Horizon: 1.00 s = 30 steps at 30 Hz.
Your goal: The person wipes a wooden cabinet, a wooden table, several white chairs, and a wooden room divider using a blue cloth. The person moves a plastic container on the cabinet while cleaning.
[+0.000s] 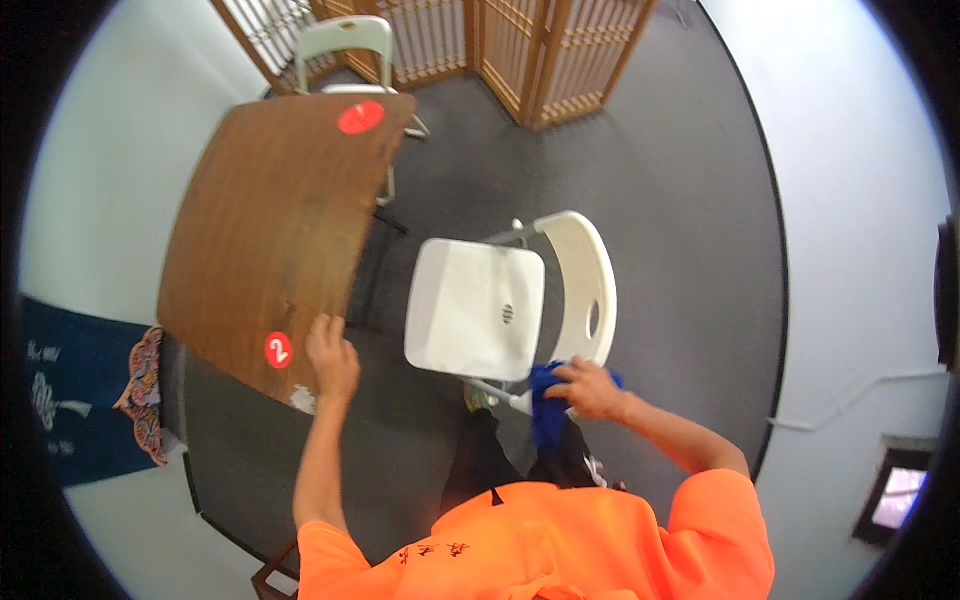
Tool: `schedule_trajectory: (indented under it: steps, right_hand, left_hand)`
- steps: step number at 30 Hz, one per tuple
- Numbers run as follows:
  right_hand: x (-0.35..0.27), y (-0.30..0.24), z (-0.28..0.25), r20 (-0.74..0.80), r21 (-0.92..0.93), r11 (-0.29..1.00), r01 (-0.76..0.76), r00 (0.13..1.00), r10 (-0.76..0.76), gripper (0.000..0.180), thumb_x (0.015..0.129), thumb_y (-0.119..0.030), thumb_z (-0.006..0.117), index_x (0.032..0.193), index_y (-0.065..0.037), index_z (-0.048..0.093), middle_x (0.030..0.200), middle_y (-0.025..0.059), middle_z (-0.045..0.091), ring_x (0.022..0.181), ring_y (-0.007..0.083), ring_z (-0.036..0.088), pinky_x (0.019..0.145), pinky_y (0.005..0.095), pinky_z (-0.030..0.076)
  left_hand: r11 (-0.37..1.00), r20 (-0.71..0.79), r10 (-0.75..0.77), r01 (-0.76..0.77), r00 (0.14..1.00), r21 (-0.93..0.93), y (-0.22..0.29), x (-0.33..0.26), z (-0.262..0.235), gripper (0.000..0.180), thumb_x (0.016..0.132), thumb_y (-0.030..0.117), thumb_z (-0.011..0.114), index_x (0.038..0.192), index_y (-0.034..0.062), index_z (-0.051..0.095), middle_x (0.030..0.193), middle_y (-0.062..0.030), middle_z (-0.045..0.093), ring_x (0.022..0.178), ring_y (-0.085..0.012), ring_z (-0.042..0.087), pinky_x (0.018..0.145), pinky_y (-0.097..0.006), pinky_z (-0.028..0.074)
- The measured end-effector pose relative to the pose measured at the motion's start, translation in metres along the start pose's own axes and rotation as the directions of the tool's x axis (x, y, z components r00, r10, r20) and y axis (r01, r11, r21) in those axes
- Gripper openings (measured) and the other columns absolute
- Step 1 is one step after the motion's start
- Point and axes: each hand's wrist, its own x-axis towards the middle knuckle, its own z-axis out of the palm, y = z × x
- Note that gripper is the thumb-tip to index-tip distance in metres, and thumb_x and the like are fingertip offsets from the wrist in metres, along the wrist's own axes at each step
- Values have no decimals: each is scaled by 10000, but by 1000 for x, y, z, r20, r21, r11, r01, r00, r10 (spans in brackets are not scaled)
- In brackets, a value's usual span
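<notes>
Dark carpet below: left hand (332, 362) rests loosely open on the wooden table (270, 230) edge, right hand (590, 390) grips a blue cloth (547, 410).

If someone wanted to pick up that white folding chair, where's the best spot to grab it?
Probably the curved top of the chair back, coming from the right hand's side. It has an oval cutout that looks like a handhold, and the rim is bare there; the blue cloth sits lower, near the seat corner.

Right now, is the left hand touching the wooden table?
Touching. The head view shows the left hand resting on the near edge of the wooden table, with no gap visible.
</notes>
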Motion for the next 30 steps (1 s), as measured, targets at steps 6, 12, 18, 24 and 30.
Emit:
schedule_trajectory:
  steps: [6, 12, 18, 24, 30]
  right_hand:
    - [17, 132, -45, -569, -110, 932, -344, 791, 225, 422, 712, -76, 722, 1106, -219, 671, 1177, 108, 568, 1034, 322, 535, 842, 441, 494]
    - [-126, 176, 80, -213, 659, 619, -427, 683, 698, 365, 769, -19, 513, 1094, -60, 674, 1031, 176, 658, 985, 330, 607, 880, 418, 481]
    - [-382, 111, 144, 549, 810, -505, -297, 85, 831, 177, 825, -29, 549, 903, 13, 702, 825, 92, 656, 711, 194, 600, 625, 370, 506]
    - [-573, 157, 191, 486, 868, -422, 260, -276, 829, 118, 747, -12, 521, 810, -29, 619, 773, 87, 568, 687, 236, 578, 658, 428, 511]
    - [-572, 219, 175, 556, 814, -388, 432, -385, 737, 168, 694, -63, 599, 862, -55, 600, 937, 122, 581, 829, 291, 582, 779, 480, 510]
  left_hand:
    - [967, 19, -36, 39, 999, -254, 138, -104, -6, 371, 804, 3, 578, 1174, 15, 592, 1215, -198, 579, 1164, -381, 528, 1009, -467, 394]
    - [877, 96, -238, 256, 967, -407, 298, -190, 15, 305, 797, -28, 559, 1090, -3, 641, 1104, -190, 641, 1055, -369, 605, 935, -421, 476]
    - [834, 71, 65, -15, 995, -551, 450, -171, 40, 262, 816, -27, 557, 1046, 28, 671, 1006, -144, 693, 937, -322, 664, 823, -392, 520]
    - [681, 355, 363, 15, 862, -732, 565, -110, 107, 187, 870, 42, 578, 1016, 22, 693, 943, -140, 712, 840, -256, 707, 723, -338, 553]
    - [714, 548, 371, 147, 750, -685, 621, -68, 168, 235, 877, 98, 554, 1037, 24, 707, 919, -135, 726, 846, -246, 712, 757, -335, 553]
